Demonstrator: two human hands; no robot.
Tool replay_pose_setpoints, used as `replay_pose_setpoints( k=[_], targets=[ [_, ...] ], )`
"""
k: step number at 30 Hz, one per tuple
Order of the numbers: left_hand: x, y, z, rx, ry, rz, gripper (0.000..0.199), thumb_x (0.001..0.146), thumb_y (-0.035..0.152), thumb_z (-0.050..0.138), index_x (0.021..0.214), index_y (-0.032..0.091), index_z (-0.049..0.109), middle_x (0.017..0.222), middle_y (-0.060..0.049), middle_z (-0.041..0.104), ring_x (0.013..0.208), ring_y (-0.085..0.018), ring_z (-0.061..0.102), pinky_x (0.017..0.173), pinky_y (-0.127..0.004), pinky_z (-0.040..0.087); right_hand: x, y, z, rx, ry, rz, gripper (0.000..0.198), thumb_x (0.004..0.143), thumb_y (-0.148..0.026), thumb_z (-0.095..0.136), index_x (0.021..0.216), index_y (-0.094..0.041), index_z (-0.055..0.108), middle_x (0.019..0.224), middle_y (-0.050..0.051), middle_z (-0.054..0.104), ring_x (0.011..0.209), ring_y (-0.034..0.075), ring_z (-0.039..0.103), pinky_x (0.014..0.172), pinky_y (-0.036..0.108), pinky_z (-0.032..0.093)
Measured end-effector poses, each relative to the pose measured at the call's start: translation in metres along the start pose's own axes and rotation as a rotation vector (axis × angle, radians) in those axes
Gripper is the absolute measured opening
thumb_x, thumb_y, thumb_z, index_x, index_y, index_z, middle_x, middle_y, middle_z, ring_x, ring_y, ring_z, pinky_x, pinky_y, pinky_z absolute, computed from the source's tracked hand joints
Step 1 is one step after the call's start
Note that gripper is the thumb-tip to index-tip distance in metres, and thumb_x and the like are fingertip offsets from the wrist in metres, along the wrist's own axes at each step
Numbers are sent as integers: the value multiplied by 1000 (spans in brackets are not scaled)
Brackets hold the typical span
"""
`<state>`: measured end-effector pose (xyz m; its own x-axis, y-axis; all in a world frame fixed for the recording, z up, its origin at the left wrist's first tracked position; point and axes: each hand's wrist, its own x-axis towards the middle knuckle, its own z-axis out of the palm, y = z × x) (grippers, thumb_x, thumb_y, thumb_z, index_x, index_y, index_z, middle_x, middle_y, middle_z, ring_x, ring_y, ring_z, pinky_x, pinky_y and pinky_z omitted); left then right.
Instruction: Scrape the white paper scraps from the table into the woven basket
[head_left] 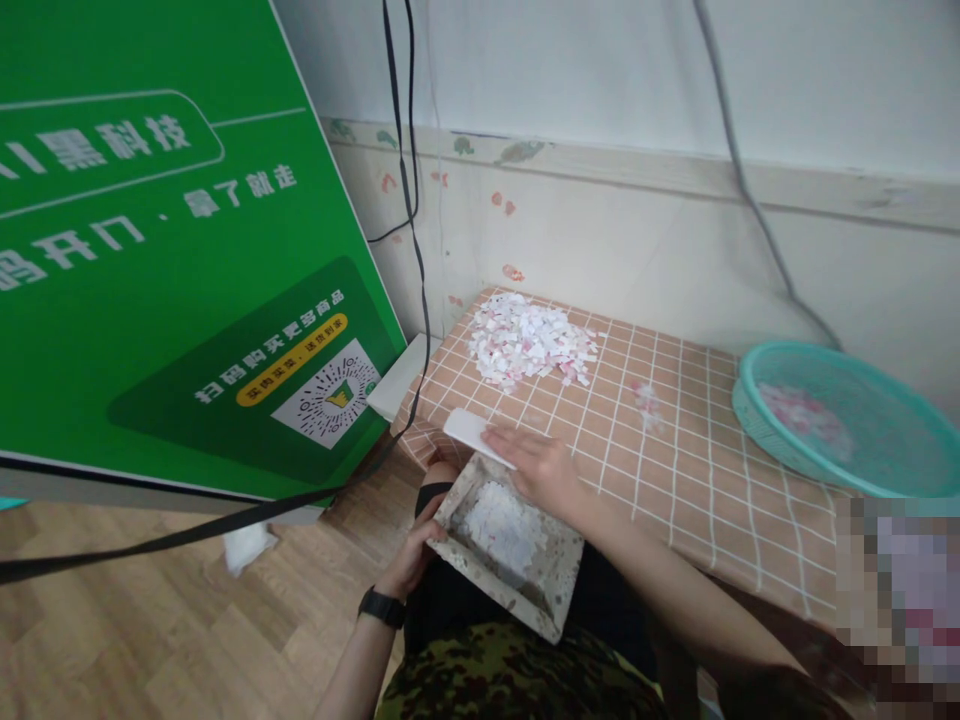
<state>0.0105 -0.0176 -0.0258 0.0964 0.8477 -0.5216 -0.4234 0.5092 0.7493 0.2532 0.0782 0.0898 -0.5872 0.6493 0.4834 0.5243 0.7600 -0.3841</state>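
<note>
- Camouflage-patterned clothing (517, 675): nearest the camera, at 6 o'clock. Hours are reckoned about the tray.
- Tray (499, 588): above the lap, beside the tabletop (697, 440); shallow, rectangular, pale grey with dark blotches; its floor is partly covered by small white flakes (499, 520). Long axis from 10 to 4 o'clock.
- Slab (466, 428): flat, white, smooth, rounded at the corners; long axis likewise from 10 to 4, free end towards 10. Whether it touches the tray's rim cannot be told.
- Left hand (415, 560): closed on the tray's 9 o'clock corner; dark band (382, 607) at the wrist.
- Right hand (544, 470): partly closed, fingers laid over the slab.
- Pile (529, 340) of white and pinkish pieces: on the tabletop, at 12 o'clock.
- Turquoise basket (744, 402): between 2 and 3 o'clock, pink-and-white pieces inside.
- Green panel (150, 330): between 10 and 11 o'clock; legible lettering "黑科技", "拿了就走" and "扫码购买更多商品", above a round-patterned code (330, 395).
</note>
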Motion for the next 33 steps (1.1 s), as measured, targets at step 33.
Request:
replay_pose_setpoints(
  k=[33],
  targets=[
    [-3, -1, -1, 27, 20, -40, 64, 57, 17, 66, 121, 17, 68, 101, -6, 78, 92, -32, 68, 75, -35, 51, -109, 69, -98, -333, 475, 1020, 49, 91, -49, 52, 113, -13, 78, 67, 10, 73, 55, 25, 65, 54, 33, 45]
  ],
)
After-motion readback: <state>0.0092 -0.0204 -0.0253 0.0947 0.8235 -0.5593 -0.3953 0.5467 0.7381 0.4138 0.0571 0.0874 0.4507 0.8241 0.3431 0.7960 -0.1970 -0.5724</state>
